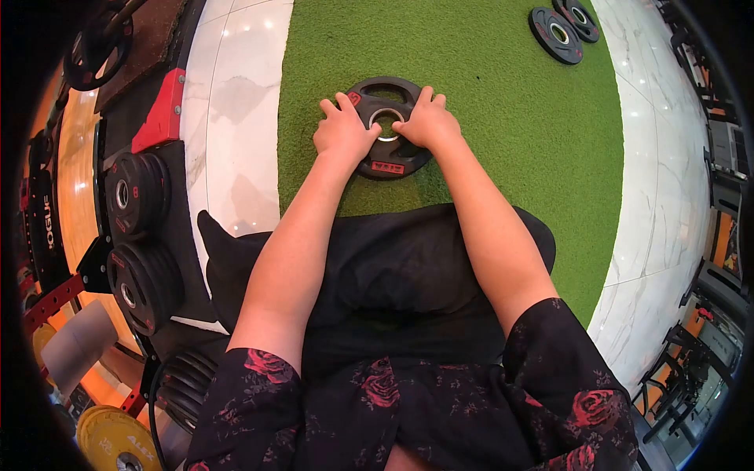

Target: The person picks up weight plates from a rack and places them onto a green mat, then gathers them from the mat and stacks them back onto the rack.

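A black weight plate [395, 151] with a red label and a metal-ringed centre hole is in front of me over the green turf [503, 141]. My left hand [344, 132] grips its left side, with the fingers at the outer edge and the thumb at the centre ring. On the right side my right hand [429, 122] holds it the same way, its thumb also reaching the ring. Part of each hand's fingers is hidden behind the plate's edge. Both arms stretch forward over my bent legs in black trousers [400, 267].
Two more black plates [556, 35] lie at the turf's far right. To my left, plates [133, 196] hang on a rack with a red foot [162, 111]; a yellow plate [116, 439] is lower down. White tiles [239, 102] border the turf. Gym equipment [699, 369] stands at right.
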`<state>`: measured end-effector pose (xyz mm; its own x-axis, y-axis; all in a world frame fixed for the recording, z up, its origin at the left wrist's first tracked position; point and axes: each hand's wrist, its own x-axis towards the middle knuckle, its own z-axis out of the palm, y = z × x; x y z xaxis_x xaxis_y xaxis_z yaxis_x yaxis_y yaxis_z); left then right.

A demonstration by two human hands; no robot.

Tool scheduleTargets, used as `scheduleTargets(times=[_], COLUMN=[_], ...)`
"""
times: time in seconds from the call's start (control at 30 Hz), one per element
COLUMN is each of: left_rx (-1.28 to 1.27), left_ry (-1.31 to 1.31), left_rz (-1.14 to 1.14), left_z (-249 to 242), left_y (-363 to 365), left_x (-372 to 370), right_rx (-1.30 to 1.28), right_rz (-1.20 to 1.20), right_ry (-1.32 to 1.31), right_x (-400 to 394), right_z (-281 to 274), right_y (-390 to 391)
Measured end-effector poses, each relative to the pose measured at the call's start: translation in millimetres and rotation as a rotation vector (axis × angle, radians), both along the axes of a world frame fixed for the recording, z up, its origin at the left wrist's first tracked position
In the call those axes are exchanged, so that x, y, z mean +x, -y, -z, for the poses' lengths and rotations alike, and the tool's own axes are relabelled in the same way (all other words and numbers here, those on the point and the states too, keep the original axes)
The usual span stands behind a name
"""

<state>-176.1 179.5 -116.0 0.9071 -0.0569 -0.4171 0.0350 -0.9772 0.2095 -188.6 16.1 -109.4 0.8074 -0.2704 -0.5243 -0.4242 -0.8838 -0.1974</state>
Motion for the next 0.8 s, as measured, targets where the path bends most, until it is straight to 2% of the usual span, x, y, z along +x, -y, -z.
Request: scheduleTargets(times=[0.8], left_rx=[0.002], left_ry=[0.01], left_rz=[0.004], left_z=[1.3], left_y=[0.4], left_x=[-0.3], right_rx=[0.015], right_rz=[0.009], right_ry=[-0.01], right_x=[1.6], right_z=[1.4], right_y=[0.4])
